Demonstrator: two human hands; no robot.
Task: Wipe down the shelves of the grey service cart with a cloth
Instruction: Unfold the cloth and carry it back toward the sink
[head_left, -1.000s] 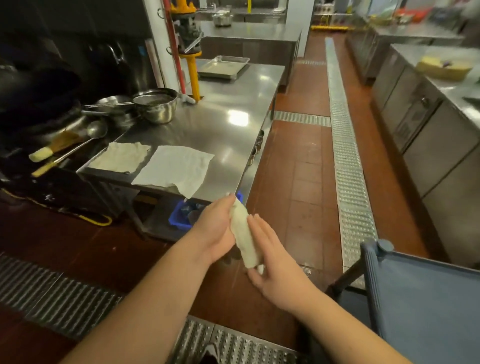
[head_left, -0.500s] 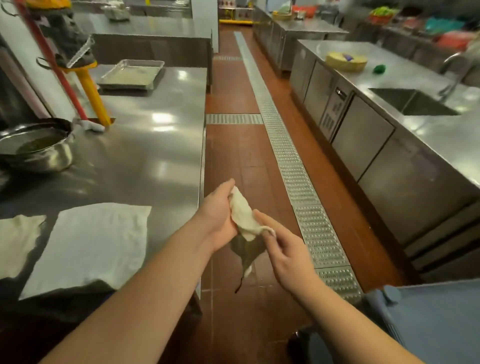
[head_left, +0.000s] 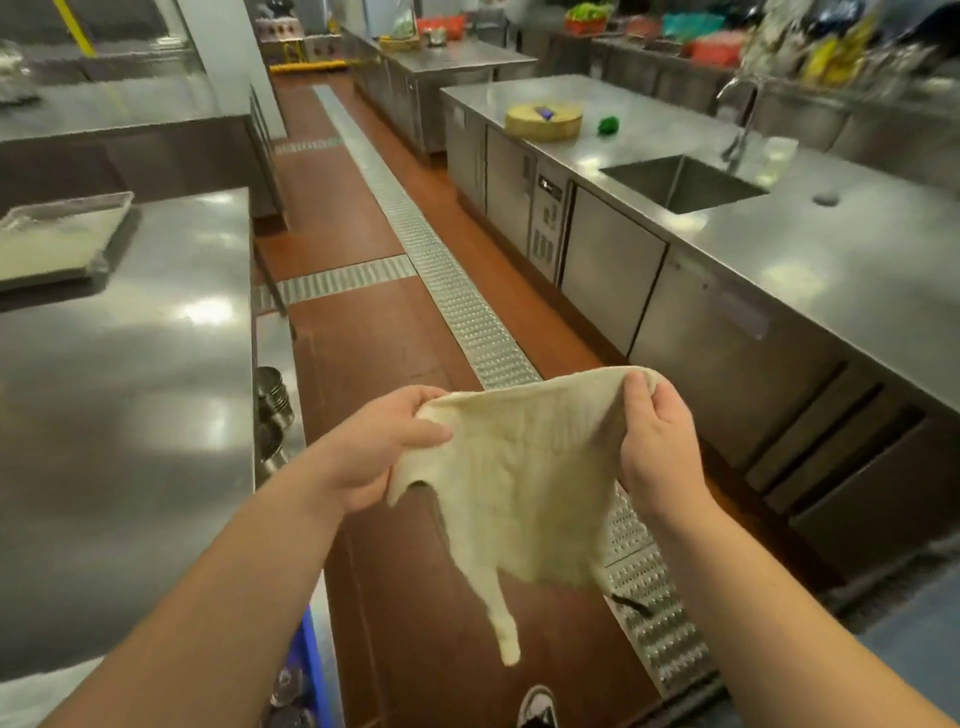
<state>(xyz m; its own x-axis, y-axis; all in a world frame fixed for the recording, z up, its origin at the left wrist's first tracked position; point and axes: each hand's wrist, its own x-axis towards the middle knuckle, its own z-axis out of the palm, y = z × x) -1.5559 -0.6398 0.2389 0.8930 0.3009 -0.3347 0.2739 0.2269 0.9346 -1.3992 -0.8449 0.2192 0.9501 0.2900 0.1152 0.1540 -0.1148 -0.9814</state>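
A cream cloth (head_left: 519, 467) hangs spread out in the air in front of me over the red floor. My left hand (head_left: 384, 452) pinches its upper left corner and my right hand (head_left: 654, 441) pinches its upper right corner. One loose corner of the cloth dangles down toward my shoe. A sliver of the grey service cart (head_left: 914, 629) shows blurred at the lower right edge, below my right forearm; its shelves are not in view.
A steel worktable (head_left: 119, 395) with a metal tray (head_left: 57, 239) runs along my left. A steel counter (head_left: 857, 270) with a sink (head_left: 680, 182) lines the right. A metal floor drain grate (head_left: 467, 312) runs down the aisle between them.
The cloth was bunched between my hands; my hands have moved apart and it is now spread open. My view has swung right and the cart has slid almost out of frame.
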